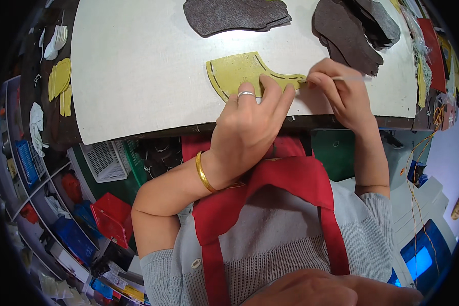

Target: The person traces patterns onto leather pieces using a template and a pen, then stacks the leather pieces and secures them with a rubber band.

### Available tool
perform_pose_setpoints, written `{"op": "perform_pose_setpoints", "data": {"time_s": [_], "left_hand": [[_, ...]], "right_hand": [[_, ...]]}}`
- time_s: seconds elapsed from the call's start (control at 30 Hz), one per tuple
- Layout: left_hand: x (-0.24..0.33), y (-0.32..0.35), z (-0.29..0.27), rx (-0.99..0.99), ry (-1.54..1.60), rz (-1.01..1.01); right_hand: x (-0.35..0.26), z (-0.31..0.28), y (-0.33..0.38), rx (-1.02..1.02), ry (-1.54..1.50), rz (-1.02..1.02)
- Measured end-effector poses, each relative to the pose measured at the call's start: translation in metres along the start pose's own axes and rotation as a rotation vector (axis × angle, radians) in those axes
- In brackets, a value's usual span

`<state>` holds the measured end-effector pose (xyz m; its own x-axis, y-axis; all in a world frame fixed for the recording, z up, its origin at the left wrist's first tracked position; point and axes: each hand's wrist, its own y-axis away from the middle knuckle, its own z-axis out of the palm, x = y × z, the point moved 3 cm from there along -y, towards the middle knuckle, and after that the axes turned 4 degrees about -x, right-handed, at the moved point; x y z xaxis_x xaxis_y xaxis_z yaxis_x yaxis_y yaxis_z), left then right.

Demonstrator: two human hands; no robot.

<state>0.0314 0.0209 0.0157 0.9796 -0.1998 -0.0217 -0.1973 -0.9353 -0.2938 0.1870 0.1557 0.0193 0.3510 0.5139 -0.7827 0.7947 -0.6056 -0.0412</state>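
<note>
A yellow pattern template [234,70] with dark dashed slots along its edges lies flat near the front of the white work board. My left hand [252,109] rests on it with fingers spread, the fingertips pressing its lower middle. At the template's narrow right end, my right hand [341,92] is closed around a slim, pale pen-like tool [349,78]. The tool's tip is by the template's end, and its rear end is blurred. What lies beneath the template is mostly hidden; something dark shows in the slots.
Dark brown leather pieces [232,15] lie at the far middle of the white board [137,66], and stacked ones [341,35] at the far right. Yellow pieces [60,79] sit at the left edge. Below are a white basket [105,162] and a red bin [112,219]; loose cords hang at right.
</note>
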Motion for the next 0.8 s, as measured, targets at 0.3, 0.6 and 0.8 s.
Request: {"op": "perform_pose_setpoints", "data": {"time_s": [0.3,0.6,0.8], "left_hand": [[-0.002,-0.004,0.002,-0.048,0.005,-0.015],[-0.018,-0.003,0.005,0.021,0.058,-0.009],[-0.089,-0.040,0.014,0.203,0.052,-0.126]], "right_hand": [[-0.011,-0.005,-0.002,0.078,0.213,0.054],[-0.026,0.021,-0.033,-0.077,0.378,-0.003],[0.048,-0.074,0.008,0.218,-0.029,0.522]]}}
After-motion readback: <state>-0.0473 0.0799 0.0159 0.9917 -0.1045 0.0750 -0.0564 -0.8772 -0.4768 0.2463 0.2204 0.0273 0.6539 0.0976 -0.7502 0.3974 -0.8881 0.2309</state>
